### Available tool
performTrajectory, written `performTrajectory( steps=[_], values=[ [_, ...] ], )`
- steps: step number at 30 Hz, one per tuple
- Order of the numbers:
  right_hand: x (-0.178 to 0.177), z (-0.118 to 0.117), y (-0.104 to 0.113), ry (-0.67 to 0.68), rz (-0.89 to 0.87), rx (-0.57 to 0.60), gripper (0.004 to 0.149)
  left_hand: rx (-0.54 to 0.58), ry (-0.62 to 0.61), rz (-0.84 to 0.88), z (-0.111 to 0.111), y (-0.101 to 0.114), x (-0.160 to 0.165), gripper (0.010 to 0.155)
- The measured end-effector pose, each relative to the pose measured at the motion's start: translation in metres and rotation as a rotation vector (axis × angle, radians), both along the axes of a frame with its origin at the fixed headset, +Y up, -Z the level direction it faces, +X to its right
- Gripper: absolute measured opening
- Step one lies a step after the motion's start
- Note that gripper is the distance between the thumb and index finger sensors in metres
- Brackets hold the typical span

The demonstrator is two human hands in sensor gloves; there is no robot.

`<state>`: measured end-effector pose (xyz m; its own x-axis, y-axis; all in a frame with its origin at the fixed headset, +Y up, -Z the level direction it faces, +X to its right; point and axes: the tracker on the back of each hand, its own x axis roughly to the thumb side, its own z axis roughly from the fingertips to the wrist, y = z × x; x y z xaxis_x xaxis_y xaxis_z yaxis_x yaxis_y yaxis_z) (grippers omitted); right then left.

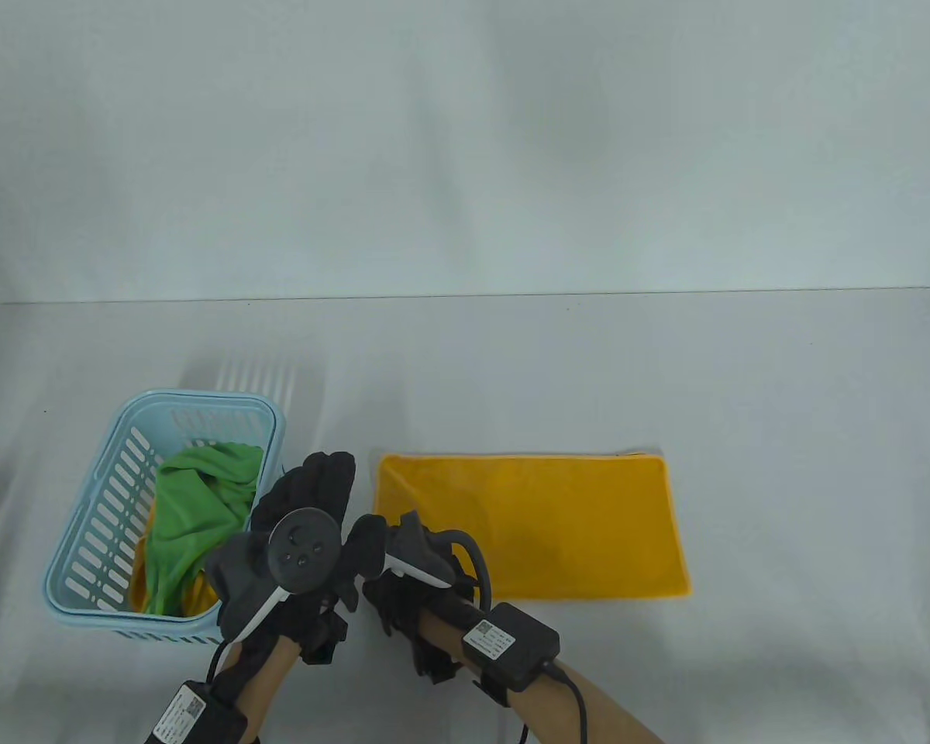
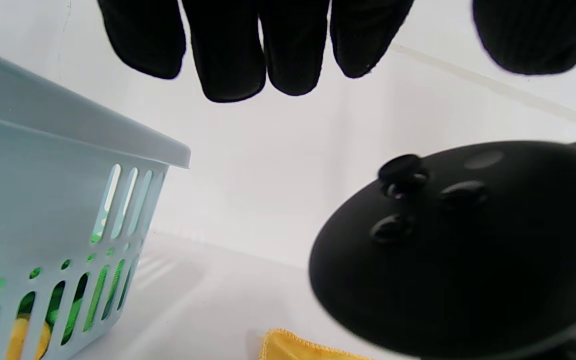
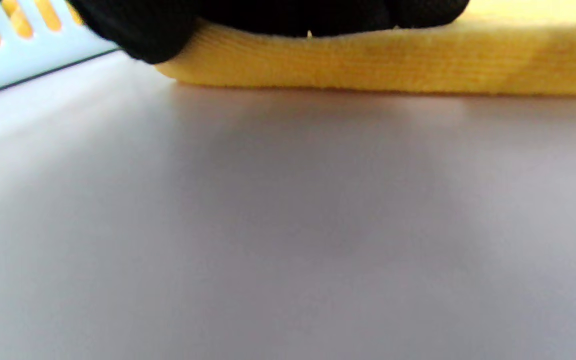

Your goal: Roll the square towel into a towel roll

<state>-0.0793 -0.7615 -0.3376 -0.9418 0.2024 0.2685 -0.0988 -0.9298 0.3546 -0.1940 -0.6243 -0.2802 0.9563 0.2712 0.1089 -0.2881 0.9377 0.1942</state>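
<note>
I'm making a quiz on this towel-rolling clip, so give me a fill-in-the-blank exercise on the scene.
1. The folded towel on the table is ____ in colour.
2. The light blue basket stands to the ____ of that towel in the table view.
3. The topmost cloth in the basket is ____.

Missing words: yellow; left; green

**Setting: staged recording bench, lab-type**

Plain white bench (image 1: 744,387) with rounded far corners, set against a bare white backdrop (image 1: 465,139); no household furnishings in view. Both arms carry instrumentation: black sensor gloves, a round tracker (image 1: 304,550) on the back of the left hand, boxed labelled modules (image 1: 509,643) strapped at the wrists with cables. Props are few: a pale blue slotted basket (image 1: 101,527) of cloths at near left, a yellow towel (image 1: 542,527) laid flat at centre.
</note>
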Motion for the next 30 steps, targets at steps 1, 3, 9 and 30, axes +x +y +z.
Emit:
performTrajectory(
  steps=[1,3,9,30],
  values=[
    [0.001,-0.001,0.0,-0.006,-0.01,-0.004,0.044,0.002,0.0,0.0,0.0,0.0,0.0,0.082],
    [0.001,-0.001,0.001,-0.011,-0.02,0.005,0.043,0.001,-0.002,0.001,0.0,0.0,0.0,0.082],
    [0.008,-0.005,0.002,-0.04,-0.12,0.031,0.04,-0.002,-0.003,0.001,0.0,0.0,0.0,0.082],
    [0.09,0.003,0.068,-0.201,-0.658,-0.087,0.039,-0.034,0.005,-0.012,-0.003,-0.005,0.0,0.08]
  ],
)
